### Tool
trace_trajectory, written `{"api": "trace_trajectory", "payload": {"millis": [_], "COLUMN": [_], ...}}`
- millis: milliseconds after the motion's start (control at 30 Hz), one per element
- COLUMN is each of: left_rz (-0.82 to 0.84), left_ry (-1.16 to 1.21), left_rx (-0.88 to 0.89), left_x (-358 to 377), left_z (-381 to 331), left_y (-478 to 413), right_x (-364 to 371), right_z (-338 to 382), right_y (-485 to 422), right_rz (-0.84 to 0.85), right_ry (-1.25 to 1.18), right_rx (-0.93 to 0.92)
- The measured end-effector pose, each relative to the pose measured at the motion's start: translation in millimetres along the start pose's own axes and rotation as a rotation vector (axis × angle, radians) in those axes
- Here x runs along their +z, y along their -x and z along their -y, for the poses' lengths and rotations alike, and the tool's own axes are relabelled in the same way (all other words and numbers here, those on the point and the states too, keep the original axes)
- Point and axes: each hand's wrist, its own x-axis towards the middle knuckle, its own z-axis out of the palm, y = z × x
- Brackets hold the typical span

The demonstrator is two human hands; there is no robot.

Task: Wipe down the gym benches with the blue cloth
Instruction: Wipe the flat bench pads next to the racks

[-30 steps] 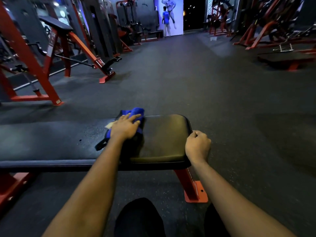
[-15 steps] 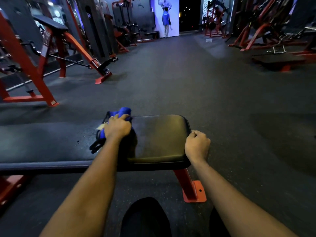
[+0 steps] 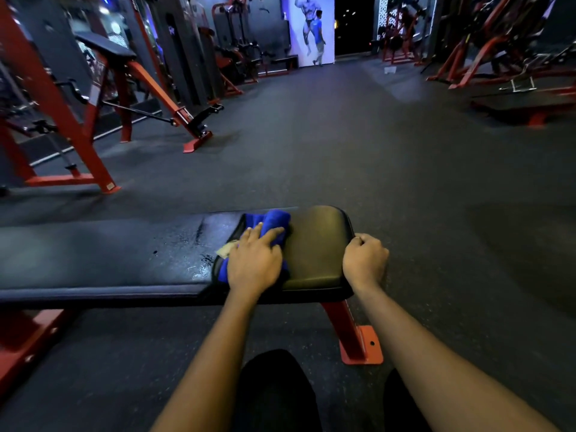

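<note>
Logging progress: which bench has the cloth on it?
The near flat bench, where the left hand presses the blue cloth; the incline bench and far bench have none.

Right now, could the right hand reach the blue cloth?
Probably yes. The right hand grips the end of the bench, and only bare pad lies between it and the blue cloth, though the left hand covers much of it.
</note>
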Motion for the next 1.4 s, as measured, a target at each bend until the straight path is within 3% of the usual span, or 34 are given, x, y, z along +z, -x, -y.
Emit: {"api": "trace_trajectory", "payload": {"millis": [100,200,300,400,500,567,633,667,733,800,900,1033,1267,1400], "left_rz": [-0.016,-0.037,-0.01,0.0,-0.358,-0.651,-0.834,-0.872,-0.89,-0.882,-0.847,-0.82,-0.882,-0.891], "left_ry": [-0.056,-0.093,-0.019,0.288,0.674,0.617,0.511,0.464,0.43,0.441,0.556,0.708,0.637,0.627], "left_rx": [-0.198,-0.365,-0.324,-0.25,-0.275,-0.39,-0.581,-0.688,-0.894,-1.039,-1.163,-1.203,-1.182,-1.155], "left_x": [-8,-3,3,-10,-35,-46,-46,-44,-38,-36,-45,-47,-25,-23], "left_z": [28,-1,-49,-48,-13,21,61,82,118,152,193,225,231,230], "left_y": [-17,-12,9,22,37,48,57,60,61,57,40,2,-11,-9], "right_x": [1,1,2,1,2,14,40,57,86,105,110,128,217,213], "right_z": [1,1,4,9,28,56,85,94,98,92,82,88,142,138], "right_y": [1,1,2,2,8,23,47,60,78,86,85,71,25,23], "right_rz": [-0.014,-0.008,0.0,0.023,-0.007,0.011,0.268,0.446,0.653,0.616,0.552,0.593,0.681,0.694], "right_ry": [-0.007,0.024,0.048,0.18,0.316,0.291,0.338,0.413,0.651,0.816,0.825,0.85,0.883,0.838], "right_rx": [0.001,0.005,0.001,-0.008,-0.184,-0.439,-0.652,-0.673,-0.64,-0.678,-0.734,-0.741,-0.807,-0.86]}}
